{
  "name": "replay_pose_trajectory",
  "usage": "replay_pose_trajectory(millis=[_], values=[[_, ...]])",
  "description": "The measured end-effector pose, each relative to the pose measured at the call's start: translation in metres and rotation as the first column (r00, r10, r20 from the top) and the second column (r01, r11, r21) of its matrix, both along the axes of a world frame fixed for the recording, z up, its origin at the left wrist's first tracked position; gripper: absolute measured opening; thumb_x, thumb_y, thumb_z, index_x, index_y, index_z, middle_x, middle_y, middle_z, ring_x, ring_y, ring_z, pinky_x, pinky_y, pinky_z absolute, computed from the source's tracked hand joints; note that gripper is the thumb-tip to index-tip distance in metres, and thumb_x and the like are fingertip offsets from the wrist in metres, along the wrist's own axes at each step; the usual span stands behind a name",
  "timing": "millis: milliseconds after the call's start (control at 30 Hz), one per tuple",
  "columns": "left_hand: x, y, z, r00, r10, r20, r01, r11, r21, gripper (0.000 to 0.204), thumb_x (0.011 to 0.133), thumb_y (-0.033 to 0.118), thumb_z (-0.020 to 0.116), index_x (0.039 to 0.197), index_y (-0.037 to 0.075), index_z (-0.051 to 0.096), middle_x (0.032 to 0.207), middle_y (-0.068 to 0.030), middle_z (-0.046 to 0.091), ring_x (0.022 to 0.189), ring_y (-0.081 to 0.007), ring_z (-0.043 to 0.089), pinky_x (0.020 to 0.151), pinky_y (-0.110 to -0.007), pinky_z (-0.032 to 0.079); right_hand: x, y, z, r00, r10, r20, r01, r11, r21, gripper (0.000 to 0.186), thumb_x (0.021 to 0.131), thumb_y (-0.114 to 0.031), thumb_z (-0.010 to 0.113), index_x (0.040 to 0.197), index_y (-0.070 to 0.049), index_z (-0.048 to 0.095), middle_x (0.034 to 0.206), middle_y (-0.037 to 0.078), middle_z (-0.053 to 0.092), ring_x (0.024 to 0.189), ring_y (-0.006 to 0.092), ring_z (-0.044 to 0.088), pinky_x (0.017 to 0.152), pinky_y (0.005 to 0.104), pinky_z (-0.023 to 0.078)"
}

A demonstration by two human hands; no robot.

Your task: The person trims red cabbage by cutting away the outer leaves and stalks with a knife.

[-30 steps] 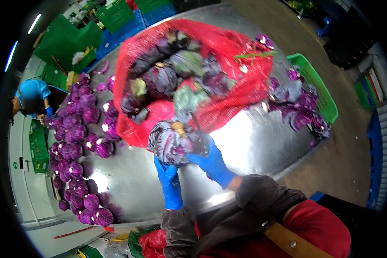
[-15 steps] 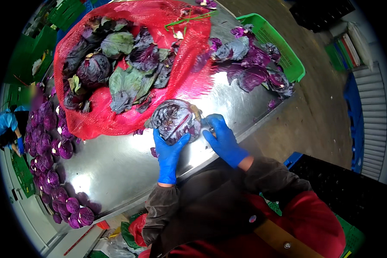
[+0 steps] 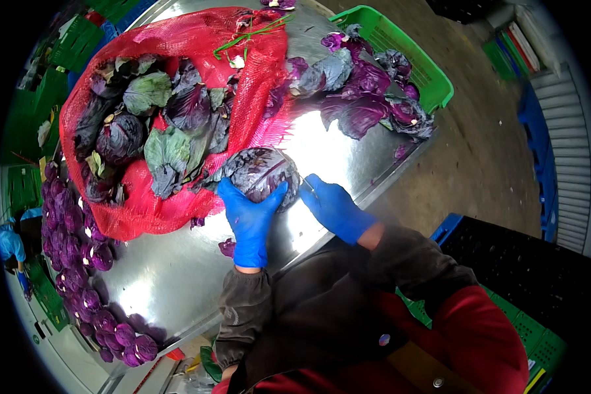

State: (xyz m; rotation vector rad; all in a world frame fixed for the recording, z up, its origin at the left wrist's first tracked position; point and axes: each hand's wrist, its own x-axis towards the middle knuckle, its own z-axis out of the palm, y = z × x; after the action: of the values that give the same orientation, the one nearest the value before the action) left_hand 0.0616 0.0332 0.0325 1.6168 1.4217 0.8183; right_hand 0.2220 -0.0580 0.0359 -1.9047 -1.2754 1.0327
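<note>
A red cabbage (image 3: 261,172) with loose, dusky outer leaves rests on the metal table near its front edge, beside a red mesh bag. My blue-gloved left hand (image 3: 249,217) grips its near side, thumb and fingers spread round it. At the cabbage's right side is my blue-gloved right hand (image 3: 335,209), closed on what looks like a small knife (image 3: 308,184). Only a thin, pale metallic sliver of that knife shows by the fingers; the rest is hidden in the glove.
The red mesh bag (image 3: 132,220) lies open with several leafy cabbages inside. Trimmed purple heads (image 3: 65,226) line the table's left side. Loose leaves (image 3: 354,111) are heaped at the far right by a green crate (image 3: 414,56). A co-worker's blue sleeve (image 3: 10,243) shows at far left.
The cabbage has turned, and the brownish patch that faced my right hand is out of sight. My right hand stays close to its right side. The whole view has shifted slightly.
</note>
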Motion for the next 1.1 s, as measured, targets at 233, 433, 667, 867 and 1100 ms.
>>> replay_pose_trajectory(millis=[233, 433, 667, 867, 1100], values=[[0.000, -0.005, -0.003, 0.998, 0.018, 0.067, -0.015, 0.999, -0.035, 0.090, 0.060, 0.028, 0.092, 0.128, -0.004, 0.040, 0.123, -0.0190, 0.047, 0.114, -0.0318, 0.050, 0.099, -0.042, 0.042, 0.006, 0.002, 0.002, 0.994, 0.097, -0.045, -0.102, 0.985, -0.140, 0.028, 0.096, -0.027, 0.051, 0.102, 0.000, 0.051, 0.084, 0.028, 0.063, 0.081, 0.0461, 0.062, 0.072, 0.0534, 0.048], [0.005, -0.011, -0.001, 0.992, 0.050, -0.117, -0.044, 0.998, 0.055, 0.097, 0.061, 0.029, 0.092, 0.132, -0.006, 0.036, 0.127, -0.0222, 0.045, 0.116, -0.0355, 0.050, 0.101, -0.044, 0.041, 0.005, 0.013, -0.032, 0.992, 0.106, 0.074, -0.089, 0.976, -0.199, 0.025, 0.094, -0.023, 0.051, 0.096, 0.001, 0.055, 0.085, 0.028, 0.063, 0.082, 0.0460, 0.062, 0.073, 0.0517, 0.049], [0.029, -0.006, 0.012, 0.986, 0.064, -0.156, -0.043, 0.990, 0.134, 0.090, 0.066, 0.037, 0.090, 0.127, -0.011, 0.044, 0.124, -0.0244, 0.049, 0.117, -0.0352, 0.047, 0.103, -0.043, 0.038, 0.025, 0.026, -0.039, 0.974, 0.161, 0.157, -0.136, 0.978, -0.159, 0.027, 0.091, -0.020, 0.051, 0.095, 0.004, 0.062, 0.094, 0.030, 0.064, 0.093, 0.0473, 0.061, 0.082, 0.0506, 0.049], [0.025, -0.034, -0.008, 0.971, -0.032, -0.237, 0.114, 0.933, 0.343, 0.092, 0.059, 0.040, 0.092, 0.124, -0.003, 0.043, 0.117, -0.0214, 0.048, 0.108, -0.0376, 0.049, 0.097, -0.047, 0.041, 0.044, 0.019, -0.019, 0.922, 0.369, 0.114, -0.303, 0.875, -0.378, 0.033, 0.089, -0.019, 0.052, 0.104, 0.005, 0.066, 0.107, 0.030, 0.064, 0.101, 0.0451, 0.063, 0.088, 0.0472, 0.050], [0.021, -0.038, -0.007, 0.993, -0.020, -0.117, 0.055, 0.951, 0.304, 0.096, 0.061, 0.035, 0.092, 0.131, -0.003, 0.039, 0.125, -0.0205, 0.045, 0.118, -0.0350, 0.046, 0.102, -0.045, 0.038, 0.015, 0.015, -0.076, 0.965, 0.136, 0.225, -0.101, 0.982, -0.159, 0.029, 0.088, -0.017, 0.050, 0.104, 0.004, 0.064, 0.100, 0.028, 0.066, 0.092, 0.0467, 0.064, 0.082, 0.0497, 0.051]])
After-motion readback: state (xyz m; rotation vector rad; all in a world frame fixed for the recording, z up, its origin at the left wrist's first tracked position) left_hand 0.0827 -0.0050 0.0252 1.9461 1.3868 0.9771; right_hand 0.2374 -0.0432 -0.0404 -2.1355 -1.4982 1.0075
